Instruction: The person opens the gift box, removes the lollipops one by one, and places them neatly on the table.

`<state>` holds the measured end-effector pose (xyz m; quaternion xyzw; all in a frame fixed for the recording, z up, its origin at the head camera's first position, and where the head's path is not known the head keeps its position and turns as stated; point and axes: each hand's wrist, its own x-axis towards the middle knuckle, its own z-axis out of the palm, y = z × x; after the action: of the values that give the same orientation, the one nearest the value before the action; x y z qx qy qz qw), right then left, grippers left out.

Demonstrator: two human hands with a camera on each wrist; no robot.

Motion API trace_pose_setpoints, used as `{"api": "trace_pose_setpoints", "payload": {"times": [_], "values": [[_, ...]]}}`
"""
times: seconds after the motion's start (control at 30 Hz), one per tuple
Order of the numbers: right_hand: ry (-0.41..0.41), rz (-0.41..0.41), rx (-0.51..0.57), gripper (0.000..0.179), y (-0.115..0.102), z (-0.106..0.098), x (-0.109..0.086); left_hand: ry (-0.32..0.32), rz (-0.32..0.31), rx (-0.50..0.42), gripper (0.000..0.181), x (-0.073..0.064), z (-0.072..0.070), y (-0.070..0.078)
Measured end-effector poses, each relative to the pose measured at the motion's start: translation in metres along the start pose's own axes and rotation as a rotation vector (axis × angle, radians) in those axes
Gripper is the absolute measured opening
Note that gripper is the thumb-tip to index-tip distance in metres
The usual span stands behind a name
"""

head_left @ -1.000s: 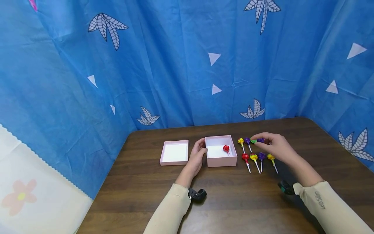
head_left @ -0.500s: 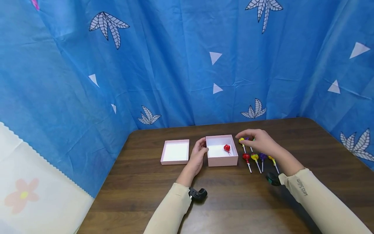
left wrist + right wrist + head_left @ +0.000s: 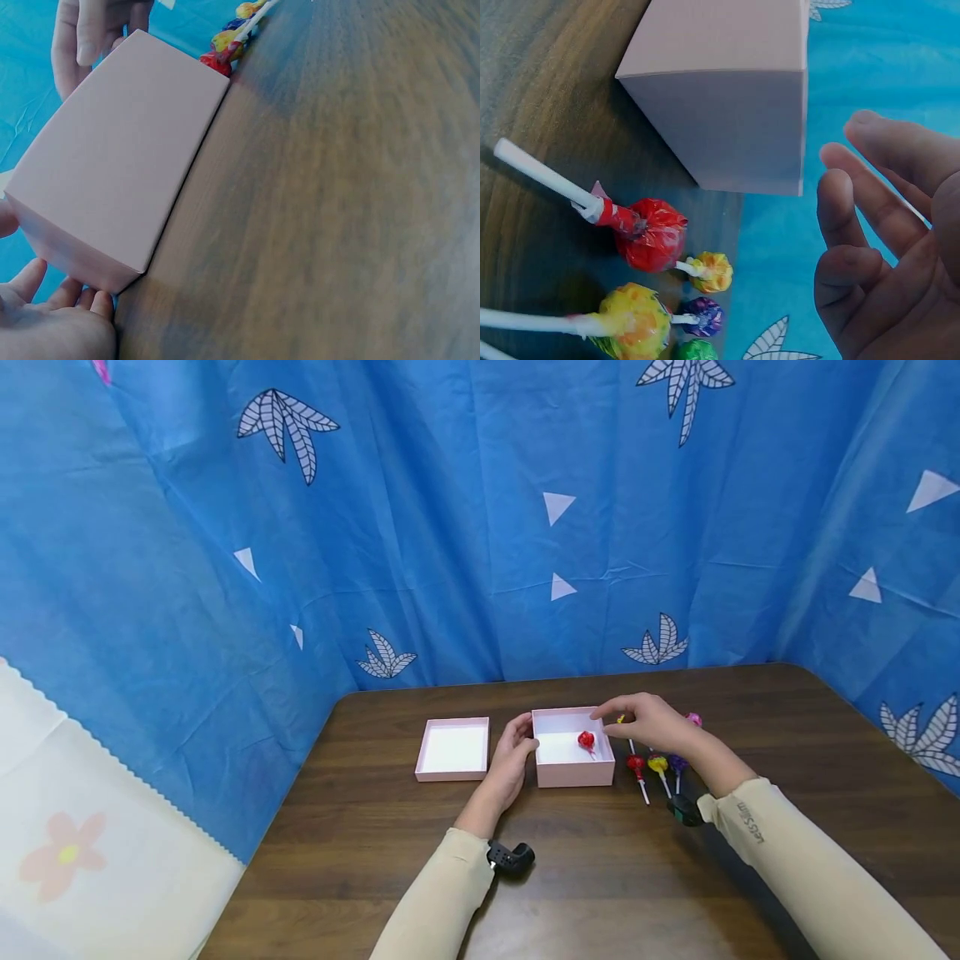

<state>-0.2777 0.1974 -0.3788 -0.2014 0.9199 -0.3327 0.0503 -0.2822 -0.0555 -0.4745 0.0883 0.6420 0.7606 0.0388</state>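
A pink box (image 3: 575, 774) with a white inside stands on the table, one red lollipop (image 3: 586, 742) lying in it. My left hand (image 3: 510, 760) holds the box's left side, thumb at the near rim and fingers along the wall. Over the box's right rim hovers my right hand (image 3: 647, 724), its fingers loosely bent; in the right wrist view nothing shows between them. Below this hand lie wrapped lollipops, among them a red lollipop (image 3: 652, 236), a yellow lollipop (image 3: 634, 326), a purple lollipop (image 3: 702, 316) and a green lollipop (image 3: 697, 351). The hand and forearm hide some.
The box's shallow lid (image 3: 452, 749) lies left of my left hand, white inside upward. A pink lollipop (image 3: 694, 719) shows beyond my right wrist. A blue patterned curtain (image 3: 480, 527) hangs behind the brown table (image 3: 570, 877).
My right hand has moved left, from over the far row of lollipops to the box's right rim. The left hand stays on the box.
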Motion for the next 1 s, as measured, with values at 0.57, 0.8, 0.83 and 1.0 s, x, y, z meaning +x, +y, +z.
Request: {"api": "trace_pose_setpoints", "payload": {"times": [0.57,0.8,0.83,1.0], "values": [[-0.134,0.0,-0.139,0.03,-0.001,0.021,0.033,-0.005,-0.002,-0.002,0.055,-0.001,-0.001,0.002],[-0.186,0.009,-0.284,0.03,-0.008,0.027,0.041,0.001,-0.005,-0.003,0.056,0.0,-0.002,0.006],[-0.189,0.011,-0.295,0.03,-0.009,0.028,0.041,-0.001,-0.007,-0.003,0.056,-0.001,-0.002,0.006],[-0.206,0.019,-0.329,0.03,-0.011,0.033,0.042,-0.011,-0.018,-0.009,0.054,0.0,-0.001,0.003]]}}
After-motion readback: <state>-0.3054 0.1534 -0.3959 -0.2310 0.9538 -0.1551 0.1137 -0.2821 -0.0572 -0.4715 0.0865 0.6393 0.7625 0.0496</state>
